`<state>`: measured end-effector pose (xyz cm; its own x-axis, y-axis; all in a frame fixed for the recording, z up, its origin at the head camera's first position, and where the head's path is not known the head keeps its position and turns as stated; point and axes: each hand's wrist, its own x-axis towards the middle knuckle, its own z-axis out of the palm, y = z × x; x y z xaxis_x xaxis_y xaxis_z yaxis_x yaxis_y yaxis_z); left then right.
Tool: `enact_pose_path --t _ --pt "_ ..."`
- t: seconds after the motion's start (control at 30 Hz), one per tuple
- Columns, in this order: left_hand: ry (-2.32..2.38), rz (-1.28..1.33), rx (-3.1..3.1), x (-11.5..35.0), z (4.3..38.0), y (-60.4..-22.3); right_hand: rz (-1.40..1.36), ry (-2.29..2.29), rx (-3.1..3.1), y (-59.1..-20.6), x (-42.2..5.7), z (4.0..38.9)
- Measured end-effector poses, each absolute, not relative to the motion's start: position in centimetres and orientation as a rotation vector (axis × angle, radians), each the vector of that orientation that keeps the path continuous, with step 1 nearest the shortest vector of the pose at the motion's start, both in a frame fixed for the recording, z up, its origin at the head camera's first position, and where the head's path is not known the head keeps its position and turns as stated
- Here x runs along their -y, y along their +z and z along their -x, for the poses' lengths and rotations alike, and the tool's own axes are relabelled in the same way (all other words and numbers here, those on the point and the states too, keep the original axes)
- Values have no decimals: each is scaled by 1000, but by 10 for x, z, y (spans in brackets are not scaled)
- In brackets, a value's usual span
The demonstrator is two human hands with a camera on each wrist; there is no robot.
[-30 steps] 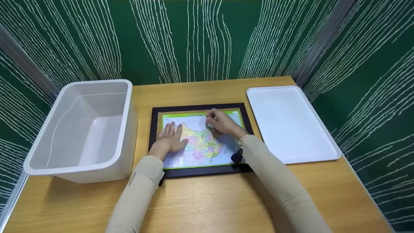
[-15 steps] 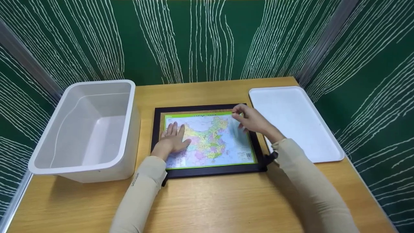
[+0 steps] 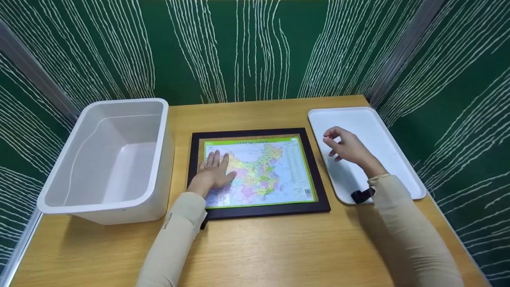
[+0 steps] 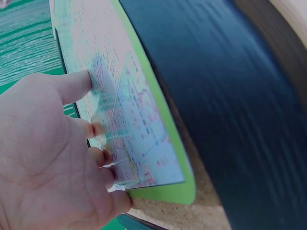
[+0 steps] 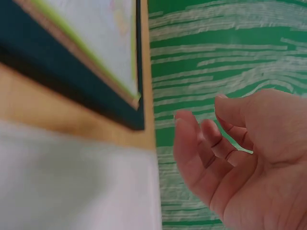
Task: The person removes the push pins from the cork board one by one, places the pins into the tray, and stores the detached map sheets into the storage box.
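Observation:
A map sheet with a green border [image 3: 295, 167] lies on a dark-framed cork board [image 3: 263, 211] in the middle of the table. My left hand [image 3: 215, 173] rests on the map's left part, fingers spread; in the left wrist view the fingertips touch the sheet. My right hand [image 3: 346, 147] is in the air over the white tray [image 3: 382, 159], with its fingers loosely curled. In the right wrist view a gap shows between thumb [image 5: 235, 111] and forefinger [image 5: 184, 129], with no object visible there.
A deep white plastic tub [image 3: 159, 159] stands on the left of the wooden table [image 3: 255, 251]. Green walls [image 3: 263, 52] with white wavy lines close in the back and sides.
My right hand has moved right, from the map's top edge, past the frame's right side, to over the white tray. The left hand has stayed on the map.

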<state>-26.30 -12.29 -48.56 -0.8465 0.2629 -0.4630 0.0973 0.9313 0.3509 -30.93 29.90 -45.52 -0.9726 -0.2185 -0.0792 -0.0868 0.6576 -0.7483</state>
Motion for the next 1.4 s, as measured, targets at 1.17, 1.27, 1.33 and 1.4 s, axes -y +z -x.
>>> enact_pose_path --t 1.17,1.27,1.33,1.4 --pt "448 -248 -2543 123 265 -490 -37 -969 -2719 -516 -379 318" --pt "448 -249 -2548 124 266 -491 -22 -963 -2721 -517 -379 320" --pt "441 -248 -2549 124 267 -492 -12 -958 -2722 -517 -379 320" --pt "434 -246 -2549 124 268 -494 -11 -959 -2724 -518 -379 321"
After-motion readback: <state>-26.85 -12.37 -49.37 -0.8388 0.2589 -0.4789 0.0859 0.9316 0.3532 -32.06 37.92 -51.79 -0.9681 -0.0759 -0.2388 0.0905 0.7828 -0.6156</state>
